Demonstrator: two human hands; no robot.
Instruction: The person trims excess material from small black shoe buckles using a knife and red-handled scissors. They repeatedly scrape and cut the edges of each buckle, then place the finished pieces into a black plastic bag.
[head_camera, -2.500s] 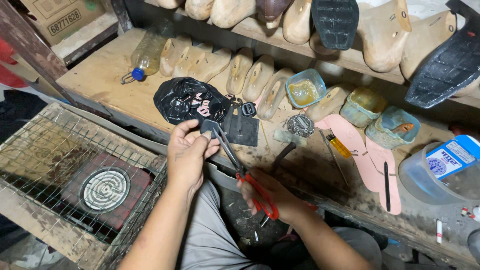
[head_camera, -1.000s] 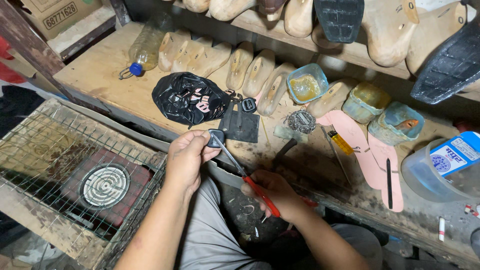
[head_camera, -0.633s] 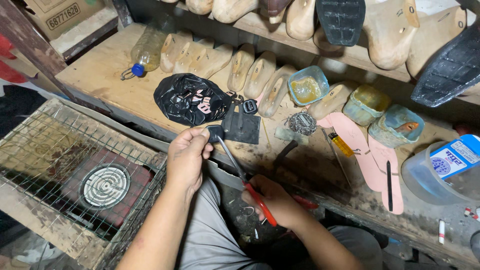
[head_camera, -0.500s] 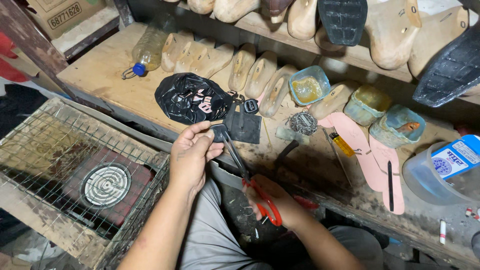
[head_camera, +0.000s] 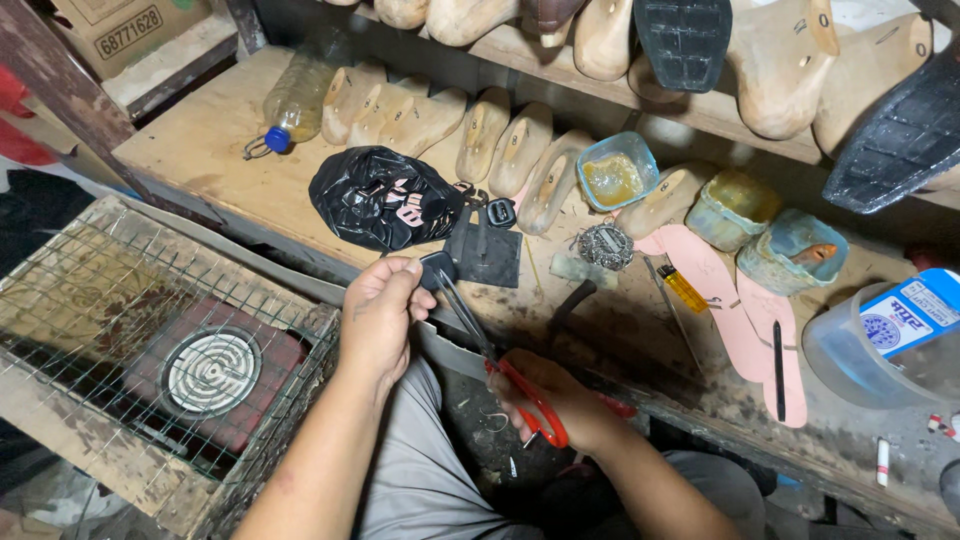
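While your left hand pinches the small dark piece up off the wooden bench between thumb and fingertips, its edge stays free for the blades. Your right hand is curled tight through the red-handled scissors, their points angled up at that piece, and the black bag lies just beyond within reach.

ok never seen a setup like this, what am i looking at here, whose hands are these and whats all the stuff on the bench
The camera sits on a person's head and looks down at their own two bare hands. The left hand pinches a small dark piece. The right hand works red-handled scissors whose blades reach up to that piece. In front is a worn wooden workbench with a row of wooden shoe lasts, a black plastic bag, pink insoles, small glue tubs and a plastic bottle. At the left, a wire cage covers an electric hot plate.
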